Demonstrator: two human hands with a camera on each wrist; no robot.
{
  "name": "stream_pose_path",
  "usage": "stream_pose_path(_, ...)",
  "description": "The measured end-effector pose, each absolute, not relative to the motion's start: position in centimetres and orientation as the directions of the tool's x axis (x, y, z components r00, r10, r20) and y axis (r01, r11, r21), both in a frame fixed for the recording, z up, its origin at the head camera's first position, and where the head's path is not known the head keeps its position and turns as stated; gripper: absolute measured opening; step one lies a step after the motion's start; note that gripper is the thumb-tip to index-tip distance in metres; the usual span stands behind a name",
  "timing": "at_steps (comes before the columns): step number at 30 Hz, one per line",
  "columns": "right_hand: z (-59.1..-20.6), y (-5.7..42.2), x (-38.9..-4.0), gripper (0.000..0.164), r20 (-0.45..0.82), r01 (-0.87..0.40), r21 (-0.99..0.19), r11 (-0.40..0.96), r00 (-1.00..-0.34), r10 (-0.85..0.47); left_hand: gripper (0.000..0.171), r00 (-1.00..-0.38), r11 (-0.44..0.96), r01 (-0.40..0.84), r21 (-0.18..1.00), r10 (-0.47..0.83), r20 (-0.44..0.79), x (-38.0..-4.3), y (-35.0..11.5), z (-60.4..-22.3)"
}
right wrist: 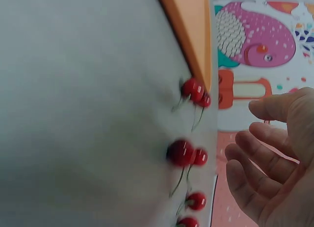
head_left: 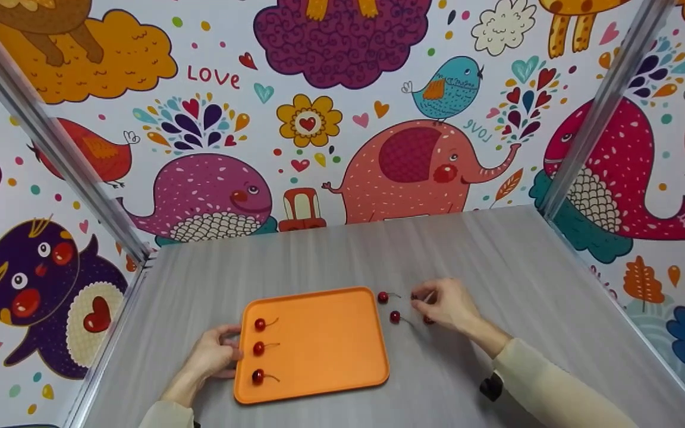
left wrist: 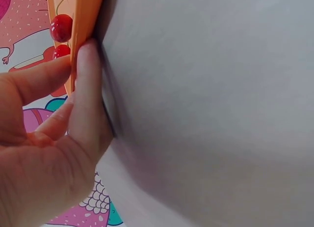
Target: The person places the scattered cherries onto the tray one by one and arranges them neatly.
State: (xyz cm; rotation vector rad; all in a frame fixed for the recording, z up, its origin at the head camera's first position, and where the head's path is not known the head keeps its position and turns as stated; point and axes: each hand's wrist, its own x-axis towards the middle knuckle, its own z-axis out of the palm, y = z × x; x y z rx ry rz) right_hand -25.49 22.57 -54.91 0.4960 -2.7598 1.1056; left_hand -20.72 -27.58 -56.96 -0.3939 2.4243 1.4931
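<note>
An orange tray (head_left: pixel 324 342) lies on the table with three cherries (head_left: pixel 258 349) in a column along its left side, stems pointing right. My left hand (head_left: pixel 214 353) pinches the tray's left edge; in the left wrist view the thumb and a finger meet at the rim. Just right of the tray sit two loose cherries (head_left: pixel 383 297) (head_left: pixel 395 317). Over more cherries farther right hovers my right hand (head_left: pixel 446 304), partly covering them. Seen from the right wrist, its fingers (right wrist: pixel 262 151) are loosely bent and apart, holding nothing, beside several stemmed cherries (right wrist: pixel 181 152).
The grey wood-grain table (head_left: pixel 295 261) extends around the tray. Printed panels (head_left: pixel 313 59) with cartoon animals enclose the back and sides, joined by metal posts (head_left: pixel 598 113) at the corners.
</note>
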Motion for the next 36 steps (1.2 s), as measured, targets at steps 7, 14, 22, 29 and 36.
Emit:
stream_pose_path(7,-55.4,25.2,-25.6,0.009,0.223,-0.261,-0.633,0.729,-0.963,-0.151,0.071,-0.927,0.443,-0.366,0.818,-0.095,-0.363,-20.8,-27.5,-56.9)
stream_pose_path(14,-56.5,27.2,-25.5,0.009,0.158,-0.132,-0.602,0.787,-0.986,-0.044,0.07,-0.927,0.433,-0.367,0.823,-0.098,-0.362,-20.7,-27.5,-57.0)
stream_pose_path(22,-57.9,28.6,-25.6,0.013,0.117,-0.039,-0.529,0.848,-0.993,0.028,0.07,-0.926,0.432,-0.368,0.823,-0.094,-0.365,-20.7,-27.5,-56.9)
stream_pose_path(29,-58.4,29.1,-26.0,0.014,0.12,-0.04,-0.509,0.86,-0.992,0.025,0.069,-0.927,0.432,-0.364,0.825,-0.088,-0.364,-20.7,-27.5,-56.8)
stream_pose_path(36,-58.9,29.0,-26.5,0.018,0.152,-0.06,-0.485,0.872,-0.988,0.017,0.07,-0.926,0.432,-0.367,0.824,-0.085,-0.367,-20.8,-27.5,-56.8)
